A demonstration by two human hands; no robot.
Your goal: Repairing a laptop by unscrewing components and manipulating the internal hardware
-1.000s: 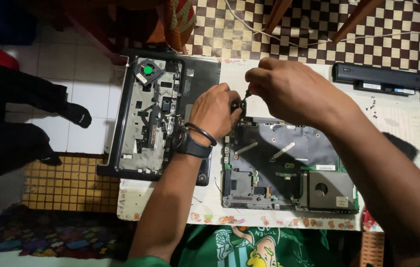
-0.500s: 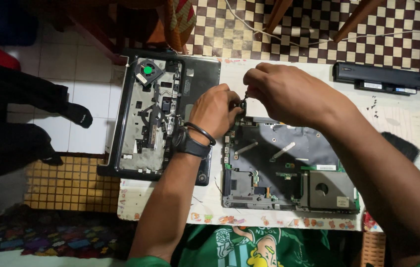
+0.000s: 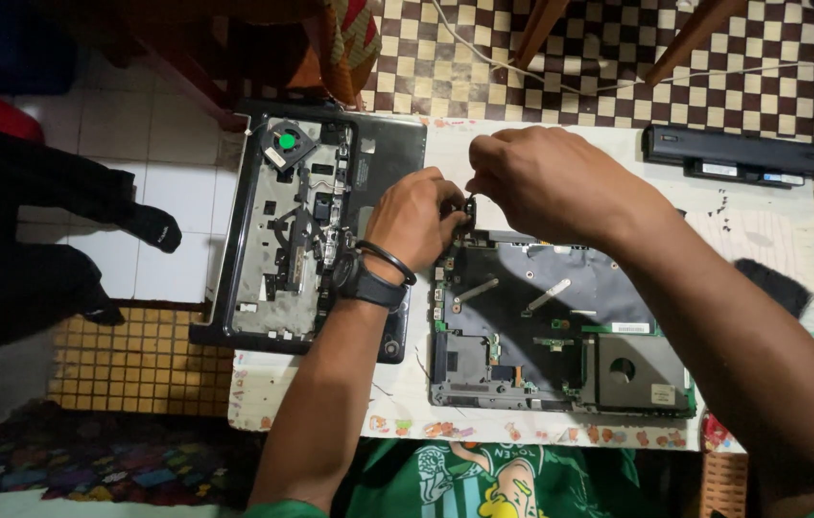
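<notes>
Gripping one small black part (image 3: 467, 209): two hands, left hand (image 3: 416, 221), right hand (image 3: 551, 182).

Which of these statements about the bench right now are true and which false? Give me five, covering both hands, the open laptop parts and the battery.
1. Both hands meet at the top left corner of the stripped laptop base with the green circuit board. True: the left hand and right hand pinch a small dark part there.
2. The left wrist is bare. False: it wears a black wristwatch and a thin black band.
3. The long black battery pack lies at the table's far right. True.
4. The black laptop shell with the round fan lies right of the circuit board. False: it lies to its left.
5. The battery is fitted in the laptop. False: it lies apart.
</notes>
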